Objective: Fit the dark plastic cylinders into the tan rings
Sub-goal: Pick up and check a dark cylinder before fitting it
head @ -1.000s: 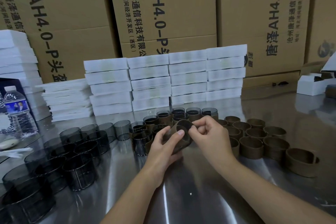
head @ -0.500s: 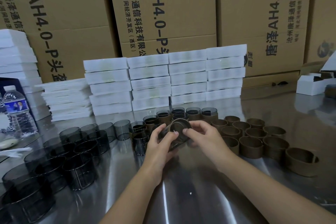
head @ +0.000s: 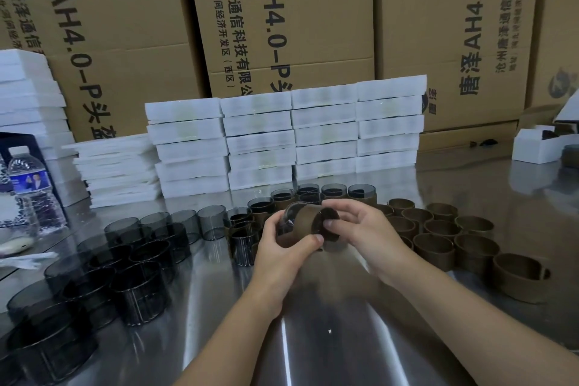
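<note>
head view: left hand (head: 282, 255) and right hand (head: 363, 229) each curl fingers round one tan ring (head: 305, 221) above the steel table (head: 313, 338), a dark cylinder (head: 289, 214) poking from its left end; loose cylinders (head: 141, 291) left, empty rings (head: 434, 251) right

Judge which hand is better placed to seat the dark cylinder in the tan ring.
Right, probably: the right hand pinches the exposed end of the dark cylinder, while the left hand grips the tan ring, steadying it.
</note>
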The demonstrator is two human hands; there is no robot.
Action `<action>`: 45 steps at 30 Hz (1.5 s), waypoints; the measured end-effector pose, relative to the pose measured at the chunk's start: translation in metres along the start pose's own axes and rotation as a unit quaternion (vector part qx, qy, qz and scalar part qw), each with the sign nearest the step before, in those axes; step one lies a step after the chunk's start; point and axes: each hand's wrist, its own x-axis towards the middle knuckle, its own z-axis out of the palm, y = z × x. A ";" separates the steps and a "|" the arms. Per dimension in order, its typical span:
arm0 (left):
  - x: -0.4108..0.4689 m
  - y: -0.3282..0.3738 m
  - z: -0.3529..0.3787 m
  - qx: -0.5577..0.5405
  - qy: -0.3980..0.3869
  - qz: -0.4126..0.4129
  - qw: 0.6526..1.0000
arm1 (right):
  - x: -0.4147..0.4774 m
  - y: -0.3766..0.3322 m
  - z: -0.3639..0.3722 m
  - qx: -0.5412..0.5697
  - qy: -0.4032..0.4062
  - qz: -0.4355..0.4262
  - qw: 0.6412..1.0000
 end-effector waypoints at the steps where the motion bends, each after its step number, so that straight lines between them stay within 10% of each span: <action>1: 0.000 0.000 -0.001 0.004 -0.002 0.002 1.000 | 0.000 0.000 -0.001 -0.005 -0.003 -0.002 1.000; 45: -0.004 0.009 -0.004 -0.124 -0.158 -0.100 0.974 | -0.001 0.001 -0.008 -0.087 -0.079 0.128 0.985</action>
